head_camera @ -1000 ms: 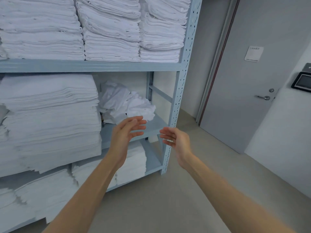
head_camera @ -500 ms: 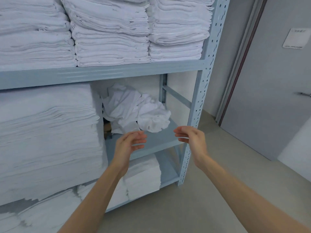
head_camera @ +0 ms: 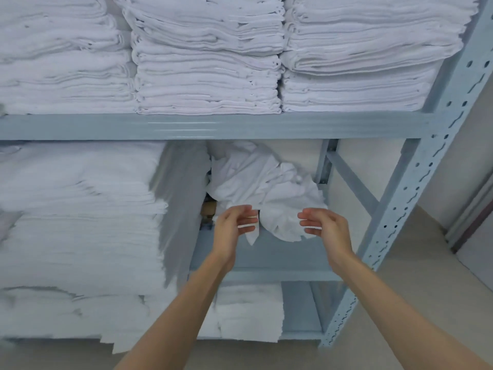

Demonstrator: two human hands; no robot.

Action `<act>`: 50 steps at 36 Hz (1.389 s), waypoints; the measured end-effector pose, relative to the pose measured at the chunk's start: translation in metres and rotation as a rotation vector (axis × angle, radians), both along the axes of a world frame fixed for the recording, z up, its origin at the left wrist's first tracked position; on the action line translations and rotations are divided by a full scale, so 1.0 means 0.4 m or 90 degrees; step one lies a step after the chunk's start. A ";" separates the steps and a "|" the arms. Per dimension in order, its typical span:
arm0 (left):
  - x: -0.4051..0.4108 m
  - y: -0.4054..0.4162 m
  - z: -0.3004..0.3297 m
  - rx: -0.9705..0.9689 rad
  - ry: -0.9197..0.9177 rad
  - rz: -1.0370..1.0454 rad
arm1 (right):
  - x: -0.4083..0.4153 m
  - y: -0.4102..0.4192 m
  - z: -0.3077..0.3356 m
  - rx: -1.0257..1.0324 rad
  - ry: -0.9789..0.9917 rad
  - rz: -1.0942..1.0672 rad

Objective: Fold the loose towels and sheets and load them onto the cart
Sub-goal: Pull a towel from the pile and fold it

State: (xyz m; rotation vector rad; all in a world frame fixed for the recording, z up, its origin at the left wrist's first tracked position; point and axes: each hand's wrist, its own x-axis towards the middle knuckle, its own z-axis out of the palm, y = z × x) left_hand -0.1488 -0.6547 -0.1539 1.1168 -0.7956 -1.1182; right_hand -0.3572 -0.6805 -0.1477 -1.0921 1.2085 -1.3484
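Both hands are up at the grey rack's middle shelf (head_camera: 269, 256), left hand (head_camera: 232, 227) and right hand (head_camera: 327, 227) loosely spread and gripping nothing, either side of the crumpled white linen pile (head_camera: 262, 188) heaped just behind their fingertips.

Middle bay of the shelf (head_camera: 266, 273) had open room w/ bare deck in front of the crumpled linen (head_camera: 264, 188), enough for left hand (head_camera: 232, 225) & right hand (head_camera: 325, 228) side by side. Tall folded stack (head_camera: 80, 217) walled the left; the upright post (head_camera: 416, 188) & diagonal brace (head_camera: 352, 180) closed the right. Beam (head_camera: 213, 126) capped headroom above.
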 end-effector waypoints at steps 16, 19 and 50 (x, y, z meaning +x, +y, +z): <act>0.046 -0.263 -0.174 0.104 0.006 0.086 | 0.127 -0.320 -0.177 0.143 -0.012 0.079; 0.033 -0.343 -0.204 0.115 0.016 0.070 | 0.118 -0.382 -0.202 0.151 0.013 0.058; -0.249 -0.714 -0.321 0.240 0.035 0.112 | -0.148 -0.846 -0.434 0.162 0.673 0.303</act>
